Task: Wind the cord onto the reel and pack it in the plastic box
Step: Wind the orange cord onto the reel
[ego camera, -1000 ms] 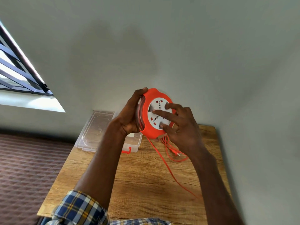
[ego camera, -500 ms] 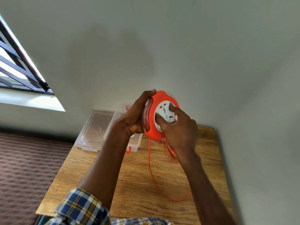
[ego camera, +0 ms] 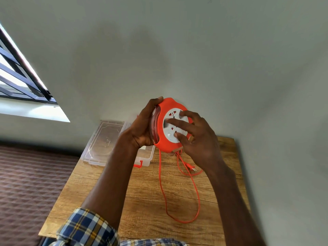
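An orange cord reel [ego camera: 166, 139] with a white socket face is held up above the wooden table [ego camera: 145, 192]. My left hand [ego camera: 142, 128] grips the reel's back and rim, thumb over the top edge. My right hand [ego camera: 195, 139] lies on the white face with its fingers spread and pressing on it. The orange cord [ego camera: 179, 201] hangs from the reel's bottom and loops on the table; its plug [ego camera: 192, 168] lies under my right wrist. The clear plastic box [ego camera: 144, 155] stands behind my left arm, partly hidden.
The box's clear lid [ego camera: 103, 141] lies flat at the table's far left corner. A grey wall rises right behind the table and along its right side. A window is at the upper left, patterned floor to the left.
My right hand has turned on the reel's face, from curled over the hub to fingers spread across it. The hanging cord loop has shifted and lies shorter on the table.
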